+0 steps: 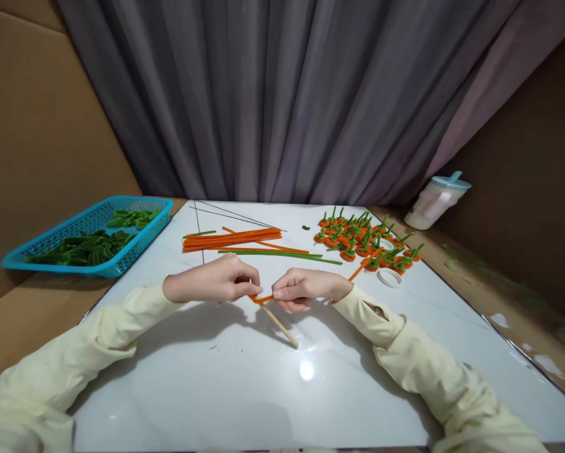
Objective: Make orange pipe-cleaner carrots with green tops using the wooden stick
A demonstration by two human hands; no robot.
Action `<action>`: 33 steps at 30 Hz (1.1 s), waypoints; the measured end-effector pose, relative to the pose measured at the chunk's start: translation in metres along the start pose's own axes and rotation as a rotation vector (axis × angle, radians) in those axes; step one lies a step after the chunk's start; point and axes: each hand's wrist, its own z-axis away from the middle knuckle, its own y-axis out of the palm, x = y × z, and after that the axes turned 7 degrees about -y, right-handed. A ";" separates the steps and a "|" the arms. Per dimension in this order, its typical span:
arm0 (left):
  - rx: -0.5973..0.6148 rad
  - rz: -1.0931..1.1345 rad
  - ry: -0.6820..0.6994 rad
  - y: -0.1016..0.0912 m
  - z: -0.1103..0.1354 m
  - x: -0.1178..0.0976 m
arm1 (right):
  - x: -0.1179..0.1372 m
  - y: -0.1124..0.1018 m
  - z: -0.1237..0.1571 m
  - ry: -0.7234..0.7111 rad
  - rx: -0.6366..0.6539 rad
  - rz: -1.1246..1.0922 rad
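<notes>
Over the middle of the white tabletop, my left hand [219, 280] is closed in a pinch on an orange pipe cleaner [264, 299] and, it seems, the upper end of a thin wooden stick [280, 327]. The stick slants down to the right, towards the table. My right hand [304, 288] pinches the same pipe cleaner a short way to the right, its fingers closed. A long orange length [365, 264] shows beyond my right wrist. At the stick's upper end the pipe cleaner bends; whether it wraps fully round is too small to tell.
Behind my hands lies a bundle of orange pipe cleaners [230, 239] with green ones [282, 254]. Several small orange pieces with green stems [348, 251] stand at right, near a white ring [389, 278]. A blue basket [117, 267] holds green pieces at left; a lidded cup [433, 201] stands far right.
</notes>
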 end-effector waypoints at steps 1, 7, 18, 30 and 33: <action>0.072 0.109 -0.032 0.001 -0.004 0.005 | -0.004 -0.002 0.000 -0.020 -0.034 -0.001; 0.132 0.519 -0.061 0.007 -0.024 0.025 | -0.026 -0.011 -0.003 -0.116 -0.225 -0.021; 0.127 1.044 -0.144 0.029 -0.033 0.029 | -0.039 -0.001 -0.015 -0.217 -0.506 -0.080; -0.221 0.855 -0.001 0.050 -0.039 0.027 | -0.042 -0.006 -0.014 -0.167 -0.464 -0.164; -0.268 0.919 -0.022 0.052 -0.042 0.031 | -0.042 -0.007 -0.011 -0.170 -0.435 -0.111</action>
